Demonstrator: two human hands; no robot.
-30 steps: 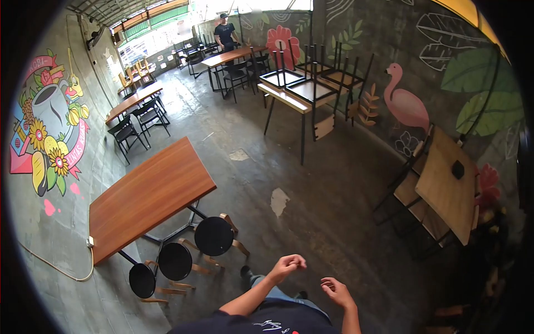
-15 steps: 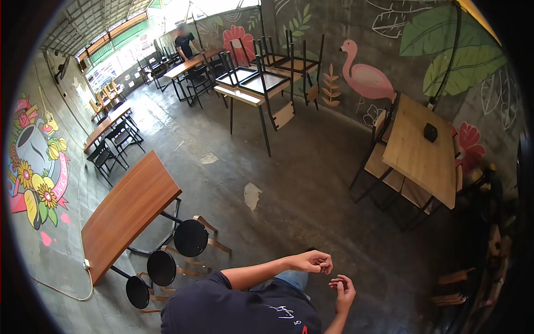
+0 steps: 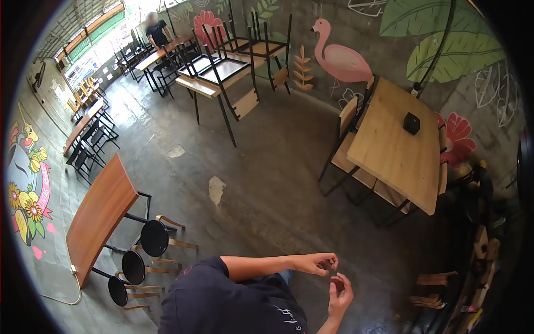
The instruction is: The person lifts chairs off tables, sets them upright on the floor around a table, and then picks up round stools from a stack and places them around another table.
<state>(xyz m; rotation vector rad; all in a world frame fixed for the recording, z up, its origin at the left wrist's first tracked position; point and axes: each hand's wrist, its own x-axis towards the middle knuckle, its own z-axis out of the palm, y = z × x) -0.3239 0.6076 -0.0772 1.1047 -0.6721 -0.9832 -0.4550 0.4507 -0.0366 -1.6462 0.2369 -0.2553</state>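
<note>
My left hand [image 3: 316,264] reaches in front of my dark shirt, its fingers loosely curved and the thumb apart from them. Just below and to the right, my right hand [image 3: 340,296] is raised with bent fingers and its thumb apart. The fingertips of both hands face each other closely; whether they touch is hard to tell. I make out no object in either hand. Both hands are over the grey concrete floor [image 3: 267,195], away from the furniture.
A light wooden table [image 3: 397,145] with a black box [image 3: 411,123] and chairs stands to the right. On the left are a reddish-brown table [image 3: 103,214] and black round stools [image 3: 154,237]. Chairs sit upturned on a table [image 3: 197,87] ahead. A person [image 3: 158,32] stands farther back.
My view has turned to the right, so the furniture appears shifted left. My hands have come closer together, and the left fingers have uncurled somewhat.
</note>
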